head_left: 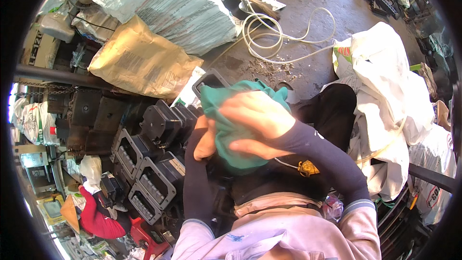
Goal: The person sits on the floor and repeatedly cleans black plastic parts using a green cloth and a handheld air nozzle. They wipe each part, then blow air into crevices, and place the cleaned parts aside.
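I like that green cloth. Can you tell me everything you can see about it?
The green cloth is soft, teal fabric, crumpled into a bunch. The right hand presses over its top, and the left hand grips it from the left side. It covers a dark object that is mostly hidden. One corner sticks up near a black frame part.

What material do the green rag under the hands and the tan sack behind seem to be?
Green rag: soft woven cloth, matte, since it folds and bunches under the right hand. Tan sack: probably heavy paper, matte, holding stiff sharp creases.
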### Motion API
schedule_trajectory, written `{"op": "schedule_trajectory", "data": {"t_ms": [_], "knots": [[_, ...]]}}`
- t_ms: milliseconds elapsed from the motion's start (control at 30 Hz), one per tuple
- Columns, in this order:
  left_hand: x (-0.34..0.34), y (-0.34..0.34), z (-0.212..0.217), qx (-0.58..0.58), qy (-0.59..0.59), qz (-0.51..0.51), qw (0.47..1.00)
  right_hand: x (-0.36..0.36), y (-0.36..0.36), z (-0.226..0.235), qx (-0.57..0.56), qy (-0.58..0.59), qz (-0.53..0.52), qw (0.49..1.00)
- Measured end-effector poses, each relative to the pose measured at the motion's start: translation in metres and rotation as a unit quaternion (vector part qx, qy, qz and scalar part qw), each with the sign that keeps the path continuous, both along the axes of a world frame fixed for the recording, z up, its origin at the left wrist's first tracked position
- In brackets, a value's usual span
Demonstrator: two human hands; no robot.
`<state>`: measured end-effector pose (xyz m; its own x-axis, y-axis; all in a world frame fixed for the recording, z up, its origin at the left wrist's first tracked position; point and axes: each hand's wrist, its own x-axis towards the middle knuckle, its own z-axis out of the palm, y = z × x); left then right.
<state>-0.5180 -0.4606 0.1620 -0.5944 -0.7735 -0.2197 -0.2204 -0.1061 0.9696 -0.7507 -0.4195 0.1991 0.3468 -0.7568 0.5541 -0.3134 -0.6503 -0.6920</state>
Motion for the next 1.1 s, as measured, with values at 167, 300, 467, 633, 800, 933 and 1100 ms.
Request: {"op": "schedule_trajectory", "data": {"t_ms": [167,300,467,633,800,933,1100], "knots": [[0.002,0.008,-0.002,0.033,0.035,0.021,0.999,-0.021,0.008,-0.048,0.107,-0.036,-0.051,0.992],[0.005,0.009,-0.012,-0.030,0.056,0.055,0.996,-0.005,0.028,-0.089,0.238,-0.136,-0.158,0.949],[-0.025,0.020,-0.030,-0.011,0.230,0.204,0.952,0.033,0.070,-0.113,0.389,-0.157,-0.241,0.875],[-0.066,0.019,-0.029,0.092,0.417,0.306,0.851,0.034,0.065,-0.094,0.340,-0.243,-0.229,0.879],[-0.085,0.004,-0.024,0.068,0.484,0.351,0.799,0.043,0.067,-0.063,0.124,-0.128,-0.223,0.958],[-0.098,-0.001,-0.027,0.091,0.451,0.411,0.787,0.035,0.059,-0.044,0.011,-0.067,-0.199,0.978],[-0.090,0.004,-0.031,0.132,0.313,0.410,0.846,0.029,0.044,-0.003,0.036,-0.084,-0.214,0.973]]}}
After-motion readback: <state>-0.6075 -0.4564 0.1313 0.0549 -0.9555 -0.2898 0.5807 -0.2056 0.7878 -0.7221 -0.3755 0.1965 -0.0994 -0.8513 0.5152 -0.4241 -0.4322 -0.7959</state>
